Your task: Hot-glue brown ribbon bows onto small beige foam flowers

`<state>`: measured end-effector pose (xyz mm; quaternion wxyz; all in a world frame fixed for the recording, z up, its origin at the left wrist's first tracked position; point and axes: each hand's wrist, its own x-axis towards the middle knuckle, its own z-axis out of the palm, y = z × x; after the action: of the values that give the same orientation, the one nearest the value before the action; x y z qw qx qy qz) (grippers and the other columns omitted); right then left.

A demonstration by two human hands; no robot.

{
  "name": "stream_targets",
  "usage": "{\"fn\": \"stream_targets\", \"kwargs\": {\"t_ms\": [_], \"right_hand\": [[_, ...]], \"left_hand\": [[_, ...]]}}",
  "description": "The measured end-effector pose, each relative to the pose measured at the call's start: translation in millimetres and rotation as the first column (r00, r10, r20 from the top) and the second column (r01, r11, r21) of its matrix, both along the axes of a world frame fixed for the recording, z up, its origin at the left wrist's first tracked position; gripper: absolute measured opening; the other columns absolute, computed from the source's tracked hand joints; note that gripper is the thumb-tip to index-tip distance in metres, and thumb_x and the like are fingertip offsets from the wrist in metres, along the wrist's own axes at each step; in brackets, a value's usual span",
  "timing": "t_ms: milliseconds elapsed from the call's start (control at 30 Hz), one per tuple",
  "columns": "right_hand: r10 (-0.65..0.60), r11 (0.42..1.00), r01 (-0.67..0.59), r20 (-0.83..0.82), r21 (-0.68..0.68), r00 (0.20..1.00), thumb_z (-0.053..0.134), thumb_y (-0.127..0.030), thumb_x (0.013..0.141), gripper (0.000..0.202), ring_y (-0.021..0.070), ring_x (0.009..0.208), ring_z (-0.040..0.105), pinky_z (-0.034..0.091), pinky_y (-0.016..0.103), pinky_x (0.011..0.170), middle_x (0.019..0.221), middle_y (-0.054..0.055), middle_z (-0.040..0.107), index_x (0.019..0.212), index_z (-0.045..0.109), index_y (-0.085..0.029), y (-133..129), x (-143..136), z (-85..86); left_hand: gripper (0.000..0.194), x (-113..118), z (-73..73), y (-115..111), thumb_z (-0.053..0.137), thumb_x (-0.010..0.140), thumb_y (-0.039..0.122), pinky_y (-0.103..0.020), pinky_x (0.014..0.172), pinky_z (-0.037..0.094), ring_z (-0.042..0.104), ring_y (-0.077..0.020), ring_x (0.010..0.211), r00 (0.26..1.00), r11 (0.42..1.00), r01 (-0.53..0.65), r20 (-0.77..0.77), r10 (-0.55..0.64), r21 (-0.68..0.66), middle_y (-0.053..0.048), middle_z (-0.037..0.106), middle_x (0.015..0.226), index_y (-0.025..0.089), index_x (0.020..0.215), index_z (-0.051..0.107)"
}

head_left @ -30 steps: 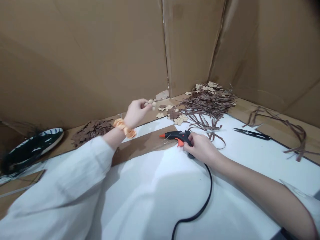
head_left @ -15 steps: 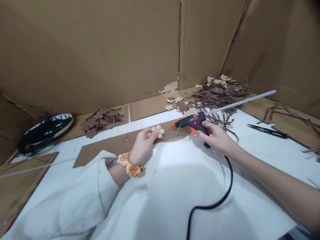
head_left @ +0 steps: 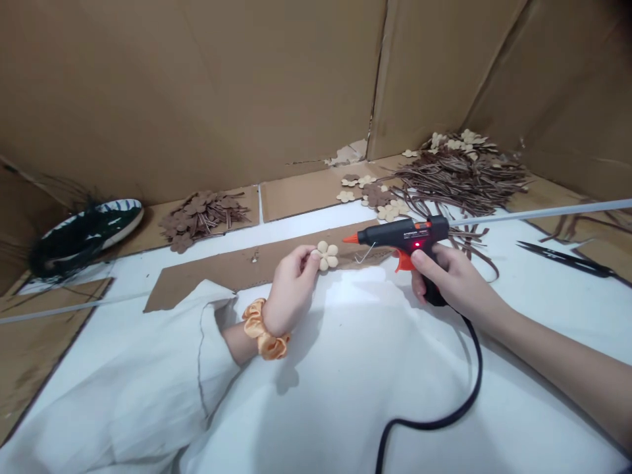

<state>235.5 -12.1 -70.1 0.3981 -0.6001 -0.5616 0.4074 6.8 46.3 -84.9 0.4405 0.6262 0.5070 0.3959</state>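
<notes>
Between thumb and fingers, my left hand [head_left: 295, 286] pinches a cream five-petal flower [head_left: 326, 256] by its left edge, raised over the white work surface. An orange scrunchie [head_left: 266, 332] circles that wrist. My right hand [head_left: 451, 276] is wrapped round the handle of a black glue gun [head_left: 402, 234] with an orange trigger and a lit red light. Its orange nozzle points left at the flower, a short gap apart. A long clear glue stick [head_left: 553, 212] juts from the gun's back. Behind both lies a brown cardboard strip [head_left: 212, 284].
Brown flower cut-outs [head_left: 200, 214] are piled at back left, beside a bowl [head_left: 123, 217] of dark threads. Brown strips [head_left: 459, 174] and cream flowers [head_left: 467, 139] heap at back right. Black tweezers [head_left: 567, 258] lie right. The gun's cord [head_left: 444, 421] curves toward me. Cardboard walls stand behind.
My right hand has drawn the glue gun right, away from the flower, and levelled it. My left hand has shifted slightly right, with the flower turned to face me more.
</notes>
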Motion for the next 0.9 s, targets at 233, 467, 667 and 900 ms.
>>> {"fn": "stream_targets", "kwargs": {"t_ms": [233, 467, 667, 900], "right_hand": [[0.038, 0.999, -0.038, 0.006, -0.024, 0.999, 0.056, -0.055, 0.080, 0.044, 0.0145, 0.050, 0.056, 0.043, 0.026, 0.053, 0.050, 0.004, 0.061, 0.053, 0.050, -0.020, -1, -3, 1.4], [0.083, 0.995, -0.088, -0.103, -0.045, 0.991, 0.051, -0.050, 0.084, 0.044, 0.0113, 0.042, 0.048, 0.038, 0.025, 0.047, 0.043, -0.001, 0.051, 0.054, 0.054, -0.019, -3, -6, -6.4], [0.068, 0.998, -0.068, 0.009, -0.007, 0.998, 0.053, -0.043, 0.081, 0.033, 0.0121, 0.043, 0.048, 0.038, 0.025, 0.047, 0.043, -0.002, 0.051, 0.058, 0.054, -0.020, -3, -8, -6.2], [0.079, 0.997, -0.081, 0.076, 0.020, 0.994, 0.054, -0.040, 0.078, 0.032, 0.0126, 0.042, 0.049, 0.041, 0.025, 0.046, 0.044, -0.001, 0.051, 0.052, 0.048, -0.022, -3, -11, -6.8]], "left_hand": [[0.022, 2, 4.7, 1, 0.054, 0.084, 0.034, -0.022, 0.052, 0.037, 0.045, -0.0092, 0.050, 0.997, 0.992, 0.035, 0.076, -0.026, -0.124, 0.002, 0.052, 0.056, 0.013, 0.081, 0.060], [0.021, 3, 5.9, -1, 0.053, 0.086, 0.032, -0.021, 0.050, 0.038, 0.047, -0.0084, 0.048, 0.996, 0.991, 0.051, 0.080, -0.042, -0.121, 0.002, 0.053, 0.054, 0.014, 0.076, 0.056], [0.024, 3, 3.5, -2, 0.053, 0.086, 0.035, -0.022, 0.047, 0.033, 0.041, -0.0086, 0.045, 0.997, 0.994, 0.045, 0.059, -0.039, -0.100, 0.005, 0.047, 0.051, 0.017, 0.071, 0.051], [0.023, 5, 8.4, -6, 0.055, 0.085, 0.034, -0.023, 0.051, 0.032, 0.038, -0.0090, 0.047, 0.995, 0.996, 0.056, 0.081, -0.050, -0.069, 0.005, 0.047, 0.052, 0.017, 0.070, 0.055]]}}
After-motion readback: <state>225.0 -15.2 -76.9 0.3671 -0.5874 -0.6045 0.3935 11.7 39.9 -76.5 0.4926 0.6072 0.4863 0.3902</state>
